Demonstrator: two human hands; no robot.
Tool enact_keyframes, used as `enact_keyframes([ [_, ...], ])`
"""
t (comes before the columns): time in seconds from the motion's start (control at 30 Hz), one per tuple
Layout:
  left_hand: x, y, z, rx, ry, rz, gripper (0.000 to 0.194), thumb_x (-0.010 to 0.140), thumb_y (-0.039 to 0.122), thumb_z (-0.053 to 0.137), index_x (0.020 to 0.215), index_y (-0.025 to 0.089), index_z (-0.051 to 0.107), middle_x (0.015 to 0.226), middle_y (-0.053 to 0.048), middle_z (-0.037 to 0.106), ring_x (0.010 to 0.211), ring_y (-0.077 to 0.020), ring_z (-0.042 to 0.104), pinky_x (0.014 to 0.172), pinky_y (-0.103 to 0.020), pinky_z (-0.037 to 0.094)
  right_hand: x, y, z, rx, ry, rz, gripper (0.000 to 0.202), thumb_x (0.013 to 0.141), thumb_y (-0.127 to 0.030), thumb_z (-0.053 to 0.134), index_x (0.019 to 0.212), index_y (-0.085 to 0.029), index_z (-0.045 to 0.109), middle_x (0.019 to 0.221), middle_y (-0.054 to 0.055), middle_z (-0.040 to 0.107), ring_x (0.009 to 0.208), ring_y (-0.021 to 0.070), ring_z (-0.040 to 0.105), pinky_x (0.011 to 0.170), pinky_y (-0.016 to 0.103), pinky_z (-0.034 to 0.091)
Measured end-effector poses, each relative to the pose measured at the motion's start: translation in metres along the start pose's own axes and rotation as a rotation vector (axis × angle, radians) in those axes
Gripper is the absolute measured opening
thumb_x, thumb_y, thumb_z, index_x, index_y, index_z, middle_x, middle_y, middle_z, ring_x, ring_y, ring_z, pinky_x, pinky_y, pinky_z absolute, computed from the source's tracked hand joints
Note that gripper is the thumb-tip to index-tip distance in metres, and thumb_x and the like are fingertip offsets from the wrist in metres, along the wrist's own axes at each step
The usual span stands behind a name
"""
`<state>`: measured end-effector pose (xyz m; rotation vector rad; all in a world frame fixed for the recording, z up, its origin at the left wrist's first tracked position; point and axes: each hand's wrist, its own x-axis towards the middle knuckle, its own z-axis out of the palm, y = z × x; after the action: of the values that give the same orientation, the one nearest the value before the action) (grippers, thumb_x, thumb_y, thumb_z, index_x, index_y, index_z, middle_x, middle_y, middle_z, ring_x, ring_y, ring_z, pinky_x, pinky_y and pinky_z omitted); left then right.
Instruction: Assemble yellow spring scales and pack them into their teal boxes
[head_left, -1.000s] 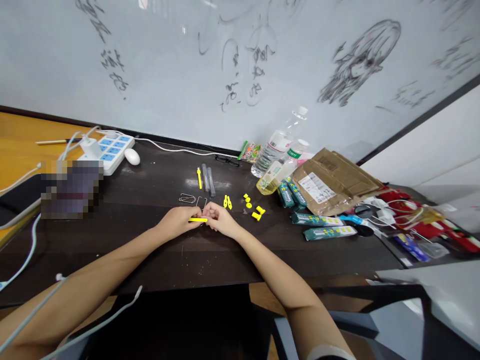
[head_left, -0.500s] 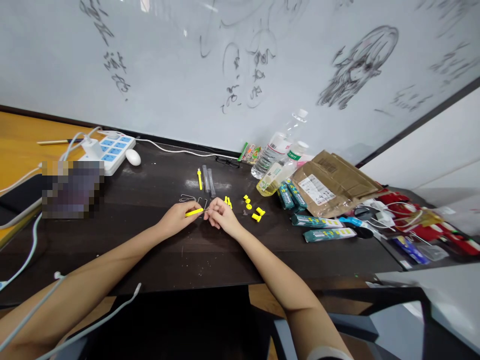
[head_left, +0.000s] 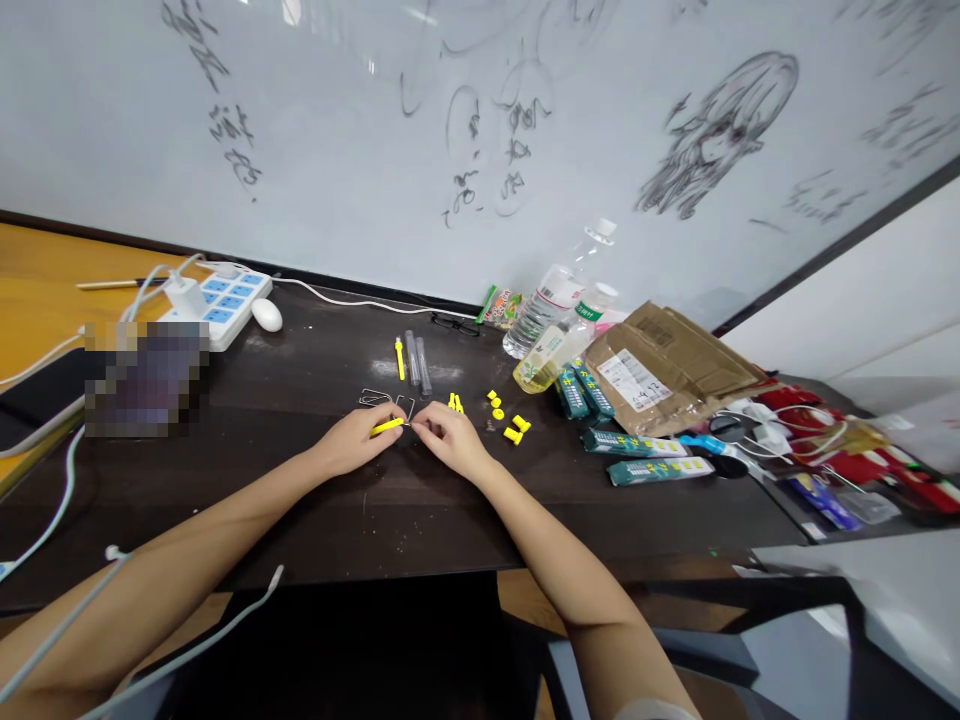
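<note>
My left hand point(head_left: 351, 440) is closed around a thin yellow plastic rod point(head_left: 387, 426), which points right. At the rod's right end, the thumb and fingertips of my right hand point(head_left: 456, 440) pinch together on something too small to make out. Just behind my hands lie bent metal wire pieces point(head_left: 377, 397). Farther back are another yellow rod point(head_left: 400, 360) and clear tubes point(head_left: 418, 362). Beyond my right fingers sit small yellow clips point(head_left: 456, 403), round yellow caps point(head_left: 497, 413), yellow T-shaped parts point(head_left: 513, 435) and what look like tiny springs point(head_left: 490, 425).
Bottles point(head_left: 541, 358), green boxes point(head_left: 634, 443) and a brown parcel point(head_left: 660, 365) crowd the desk's right side. A power strip point(head_left: 229, 305) and white mouse point(head_left: 266, 315) are at left. Glasses point(head_left: 455, 324) lie by the whiteboard point(head_left: 337, 150). A white cable point(head_left: 187, 650) crosses the lower left.
My right fingers have drawn together and turned downward, pinching at the tip of the yellow rod. My left hand has barely moved and keeps its hold on the rod.
</note>
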<state>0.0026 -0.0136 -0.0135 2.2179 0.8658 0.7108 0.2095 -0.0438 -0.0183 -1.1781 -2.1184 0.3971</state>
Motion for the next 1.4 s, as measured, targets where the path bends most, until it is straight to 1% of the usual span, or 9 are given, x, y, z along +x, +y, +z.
enact_keyframes([
  [0.13,0.0,0.001,-0.003,-0.017,-0.025,-0.026,0.026,0.087,0.035,0.043,0.103,0.02,0.057,0.092,-0.002,0.065,0.082,-0.0187,0.06,0.078,-0.029,0.042,0.0,-0.001,-0.001,-0.064,0.012,-0.014,0.012,0.09,-0.024,0.051,0.086,-0.019,0.061,0.076,0.0,0.054,0.064,0.0109,0.048,0.062,0.022,0.037],
  [0.3,0.001,0.002,-0.001,-0.01,-0.03,-0.056,0.033,0.094,0.039,0.031,0.095,0.019,0.056,0.09,-0.004,0.062,0.085,-0.0194,0.058,0.081,-0.032,0.042,0.0,-0.003,-0.002,-0.104,0.003,-0.012,0.015,0.091,-0.026,0.05,0.086,-0.019,0.062,0.078,0.001,0.056,0.065,0.0115,0.05,0.063,0.023,0.038],
  [0.53,0.003,-0.008,0.007,0.026,-0.009,0.012,0.033,0.094,0.039,0.032,0.096,0.019,0.059,0.095,-0.005,0.059,0.091,-0.0197,0.055,0.086,-0.034,0.042,0.0,-0.003,-0.002,-0.124,0.019,-0.067,0.019,0.093,-0.027,0.047,0.087,-0.019,0.063,0.078,0.003,0.058,0.069,0.0137,0.052,0.065,0.024,0.039],
  [0.77,0.004,-0.008,0.004,-0.049,-0.047,0.011,0.03,0.093,0.038,0.036,0.092,0.02,0.06,0.094,-0.003,0.064,0.09,-0.0186,0.058,0.085,-0.032,0.043,-0.001,-0.002,0.0,-0.143,0.013,-0.104,0.02,0.094,-0.027,0.045,0.086,-0.019,0.062,0.081,0.005,0.061,0.076,0.0156,0.054,0.071,0.026,0.041],
  [0.9,0.003,-0.005,0.003,-0.097,-0.092,-0.076,0.029,0.091,0.039,0.039,0.089,0.02,0.06,0.075,0.001,0.065,0.072,-0.0148,0.059,0.071,-0.026,0.044,-0.001,-0.002,0.001,-0.172,0.0,-0.125,0.022,0.095,-0.028,0.043,0.086,-0.019,0.061,0.081,0.005,0.06,0.077,0.016,0.054,0.072,0.026,0.041],
  [1.0,0.002,-0.003,0.003,-0.164,-0.146,-0.187,0.029,0.09,0.041,0.039,0.096,0.02,0.058,0.059,0.004,0.059,0.045,-0.0103,0.048,0.051,-0.022,0.039,-0.001,-0.002,0.0,-0.189,-0.028,-0.138,0.022,0.096,-0.028,0.042,0.087,-0.019,0.061,0.081,0.006,0.06,0.077,0.0162,0.054,0.073,0.027,0.041],
  [1.07,0.001,-0.001,0.003,-0.217,-0.173,-0.235,0.03,0.089,0.043,0.04,0.097,0.019,0.056,0.055,0.005,0.057,0.037,-0.0083,0.042,0.043,-0.02,0.035,-0.001,-0.003,0.0,-0.19,-0.041,-0.141,0.022,0.096,-0.028,0.042,0.087,-0.019,0.061,0.081,0.006,0.059,0.078,0.0163,0.054,0.073,0.027,0.041],
  [1.23,0.0,0.003,0.0,-0.247,-0.235,-0.233,0.031,0.088,0.046,0.042,0.093,0.019,0.054,0.054,0.004,0.058,0.034,-0.0075,0.04,0.04,-0.02,0.033,-0.001,-0.003,0.0,-0.192,-0.051,-0.14,0.021,0.095,-0.028,0.044,0.084,-0.02,0.059,0.08,0.005,0.059,0.078,0.016,0.053,0.071,0.026,0.04],
  [1.4,0.001,0.004,-0.001,-0.162,-0.266,-0.266,0.023,0.087,0.038,0.04,0.085,0.02,0.053,0.05,0.005,0.06,0.034,-0.0093,0.041,0.043,-0.021,0.034,-0.001,-0.003,-0.001,-0.227,-0.09,-0.147,0.02,0.095,-0.029,0.044,0.083,-0.019,0.057,0.08,0.004,0.058,0.077,0.0153,0.052,0.07,0.025,0.039],
])
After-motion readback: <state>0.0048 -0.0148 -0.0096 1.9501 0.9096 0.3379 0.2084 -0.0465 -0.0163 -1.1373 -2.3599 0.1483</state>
